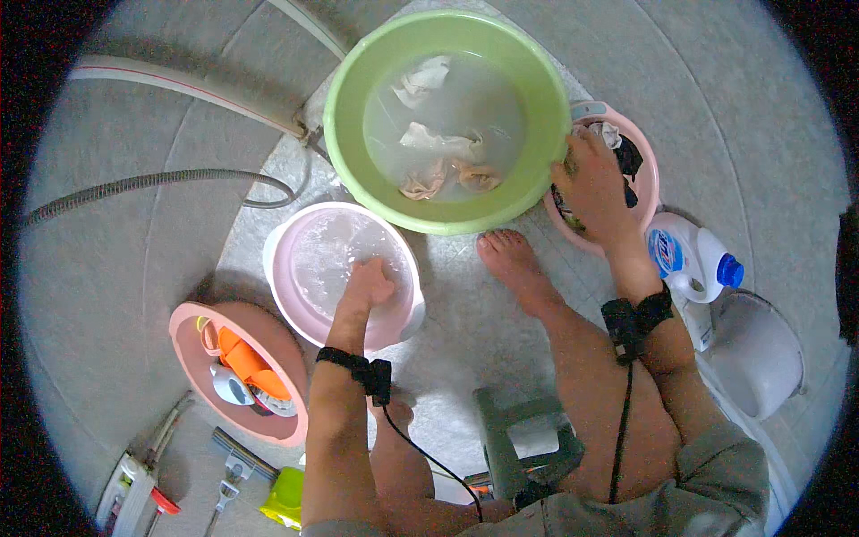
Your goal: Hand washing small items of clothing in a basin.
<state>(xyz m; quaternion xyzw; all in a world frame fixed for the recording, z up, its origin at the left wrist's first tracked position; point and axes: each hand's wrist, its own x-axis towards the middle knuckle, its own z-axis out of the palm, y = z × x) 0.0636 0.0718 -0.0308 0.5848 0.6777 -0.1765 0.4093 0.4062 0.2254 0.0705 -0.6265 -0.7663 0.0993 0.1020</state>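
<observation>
My left hand [370, 283] dips into cloudy, sudsy water in a pink basin with white handles [274, 282]; its fingertips are partly hidden by the water. Above it stands a large green basin [345, 134] of murky water, where white cloths [439, 142] and brownish cloths [478, 176] lie soaking. My right hand [590, 178] is over a smaller pink basin [649, 181] at the green basin's right, its fingers near the green rim. Dark cloth [628, 156] and a light cloth [609, 134] lie in that smaller basin. Whether the right fingers grip anything is unclear.
A white detergent jug with a blue cap [701, 258] and a whitish bucket [758, 356] stand at the right. At the left are a salmon-pink tub [184, 335] with orange items, a corrugated hose [168, 176] and a squeegee [245, 453]. A grey-green stool [500, 436] stands below.
</observation>
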